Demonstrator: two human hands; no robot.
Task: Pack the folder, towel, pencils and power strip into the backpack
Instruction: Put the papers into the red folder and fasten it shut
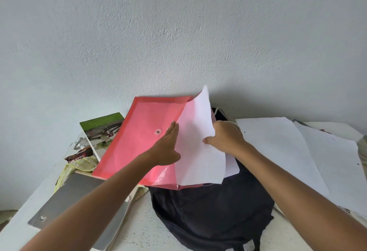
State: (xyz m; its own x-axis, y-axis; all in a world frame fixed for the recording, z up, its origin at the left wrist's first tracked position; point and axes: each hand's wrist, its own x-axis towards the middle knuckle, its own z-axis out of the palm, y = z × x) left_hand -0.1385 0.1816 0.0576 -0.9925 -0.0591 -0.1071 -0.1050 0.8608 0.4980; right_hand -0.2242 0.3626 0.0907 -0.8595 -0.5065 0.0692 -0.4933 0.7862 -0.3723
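1. Pink translucent plastic fills the middle of the head view: a folder [139, 137] with a red border and a round snap button, tilted up toward the pale wall.
2. Its lower edge rests over the top of a black backpack [210, 211], which stands in the lower centre of the frame on a white table [139, 229].
3. Coming in from the lower left, the left hand [166, 149] lies flat with fingers straight, pressing against the folder's open flap near the snap button; it grips nothing.
4. Reaching in from the lower right, the right hand [224, 139] has its fingers and thumb curled round the edge of a stack of white paper sheets [198, 143].
5. These sheets stand partly inside the folder's opening, their top corner poking above it just right of centre.
6. Left of the folder, a book with a green cover [99, 129] lies on the table, partly under the folder.
7. Below that book, toward the lower left, sit a crumpled yellowish cloth [79, 166] and a grey flat board [73, 201] with a metal stud at its corner.
8. To the right of the backpack, large loose white sheets [288, 151] spread across the table up to the right edge of the frame.
9. Grey textured wall [178, 32] takes up the whole upper half of the picture.
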